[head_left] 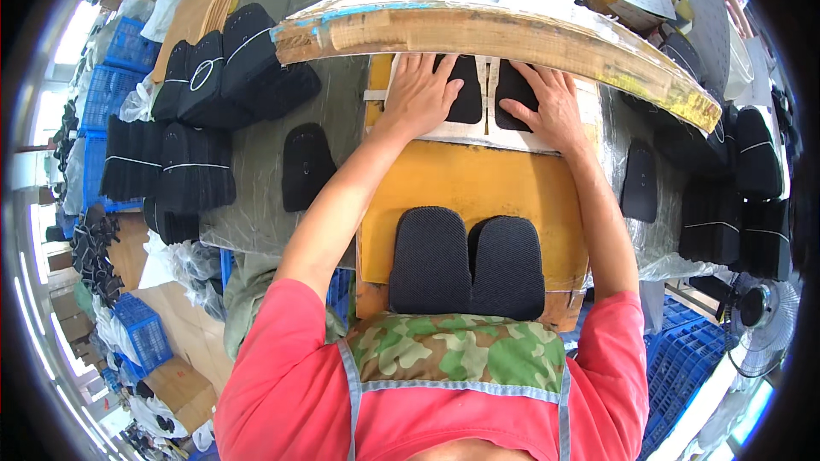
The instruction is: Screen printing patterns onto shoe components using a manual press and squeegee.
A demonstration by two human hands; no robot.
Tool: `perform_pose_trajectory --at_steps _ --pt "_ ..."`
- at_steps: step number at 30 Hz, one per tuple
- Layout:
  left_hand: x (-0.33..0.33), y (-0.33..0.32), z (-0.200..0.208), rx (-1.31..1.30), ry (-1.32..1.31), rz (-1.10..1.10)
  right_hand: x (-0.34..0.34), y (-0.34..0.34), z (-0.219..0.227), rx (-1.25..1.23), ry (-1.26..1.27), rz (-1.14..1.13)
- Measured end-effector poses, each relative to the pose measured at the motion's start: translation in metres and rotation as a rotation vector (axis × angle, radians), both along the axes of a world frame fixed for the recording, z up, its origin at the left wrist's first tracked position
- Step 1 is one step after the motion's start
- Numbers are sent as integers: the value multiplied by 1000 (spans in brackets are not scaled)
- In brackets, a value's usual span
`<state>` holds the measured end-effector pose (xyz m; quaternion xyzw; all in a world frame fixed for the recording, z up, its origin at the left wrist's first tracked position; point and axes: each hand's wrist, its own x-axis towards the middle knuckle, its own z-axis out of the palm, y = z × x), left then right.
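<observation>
From my end of the feed, I have both hands just past the centre, toward 12 o'clock, flat and spread wide, gripping nothing that I can see. The left hand [423, 96], at 11 o'clock, lies on a white board [457, 132], its thumb and index finger over the edge of the left black insole-shaped piece [467, 101]. The right hand [551, 104], toward 1 o'clock, lies over the outer edge of the right black insole-shaped piece [512, 85], thumb across its near part. A narrow slit in the board runs between the two pieces, and a thick wooden beam [478, 30] spans 12 o'clock, hiding their far ends from me.

Nearer, toward 6 o'clock on an ochre board [478, 175], I see two stacks of black textured pieces [430, 256] side by side, close to a camouflage apron [461, 350]. One loose black piece [306, 166] lies at 9 o'clock on the worktop [256, 188], another [639, 181] at 3 o'clock. Tied black bundles [196, 166] crowd 9 to 10 o'clock; a fan [764, 307] stands at 4.
</observation>
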<state>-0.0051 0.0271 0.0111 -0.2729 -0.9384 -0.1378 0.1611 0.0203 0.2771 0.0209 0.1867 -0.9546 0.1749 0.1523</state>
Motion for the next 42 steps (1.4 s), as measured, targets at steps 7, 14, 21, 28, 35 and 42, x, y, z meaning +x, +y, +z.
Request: perform_pose_trajectory --at_steps 7,14,21,28,35,42 --pt "1 3 -5 -42 -66 63 3 -3 1 -21 -14 -7" --pt "-2 -21 9 476 -116 -62 11 2 6 -102 27 -10" --pt "30 -82 122 1208 -86 -88 45 90 46 -166 171 -150" --pt "86 -94 102 1026 -284 -194 43 134 114 -419 247 -381" --pt "120 -89 15 993 -585 -33 -44 47 107 -156 252 -83" --pt "114 -88 8 851 -398 -50 -71 6 90 194 -69 11"
